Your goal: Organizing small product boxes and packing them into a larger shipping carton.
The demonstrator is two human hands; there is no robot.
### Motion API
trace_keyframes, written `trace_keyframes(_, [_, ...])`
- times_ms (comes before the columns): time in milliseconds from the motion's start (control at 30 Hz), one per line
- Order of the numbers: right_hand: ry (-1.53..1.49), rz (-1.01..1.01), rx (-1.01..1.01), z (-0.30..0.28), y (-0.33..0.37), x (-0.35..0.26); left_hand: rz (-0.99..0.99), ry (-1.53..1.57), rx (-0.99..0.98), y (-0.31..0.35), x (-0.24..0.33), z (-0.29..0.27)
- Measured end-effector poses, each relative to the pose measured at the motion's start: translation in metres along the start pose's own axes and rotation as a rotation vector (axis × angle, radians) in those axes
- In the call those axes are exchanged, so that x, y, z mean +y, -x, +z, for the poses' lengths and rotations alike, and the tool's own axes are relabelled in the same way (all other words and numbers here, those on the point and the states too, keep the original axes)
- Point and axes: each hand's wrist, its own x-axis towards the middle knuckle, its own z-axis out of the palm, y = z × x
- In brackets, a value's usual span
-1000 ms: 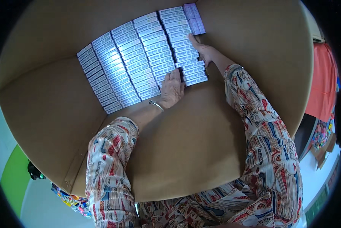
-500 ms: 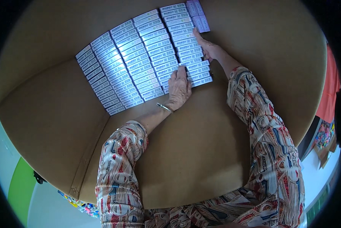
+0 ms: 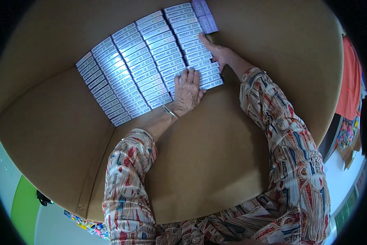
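Several columns of slim white small cartons [image 3: 128,65], printed on their upward edges, stand packed tightly side by side. My left hand [image 3: 186,94] lies on the near end of the two right-hand columns, palm down with its fingers stretched out. My right hand [image 3: 217,53] rests along the right side of the rightmost column [image 3: 191,36]. Its thumb points away from me at the cartons' edge, apart from the other fingers, which are partly hidden. Beyond that thumb, a small group of purple cartons [image 3: 205,16] adjoins the column's far end.
The cartons lie inside a large brown cardboard box [image 3: 208,163], whose walls curve around my arms. A seam or fold [image 3: 94,171] runs along the left. Outside the box, a coral-red cloth [image 3: 349,81] hangs at the right, and a green panel [image 3: 23,204] shows at the lower left.
My left hand's fingers have straightened and spread flatter over the near cartons. The cartons and both hands appear slightly farther left in the view. My right hand stays along the rightmost column.
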Motion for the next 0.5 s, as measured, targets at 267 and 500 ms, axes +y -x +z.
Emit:
trace_keyframes(267, [0.019, 0.012, 0.014, 0.025, -0.010, -0.017, 0.197, -0.053, -0.023, 0.001, -0.012, 0.000])
trace_keyframes(500, [0.006, -0.045, -0.021, 0.004, -0.027, 0.000, 0.378, -0.166, -0.022, -0.013, 0.002, -0.001])
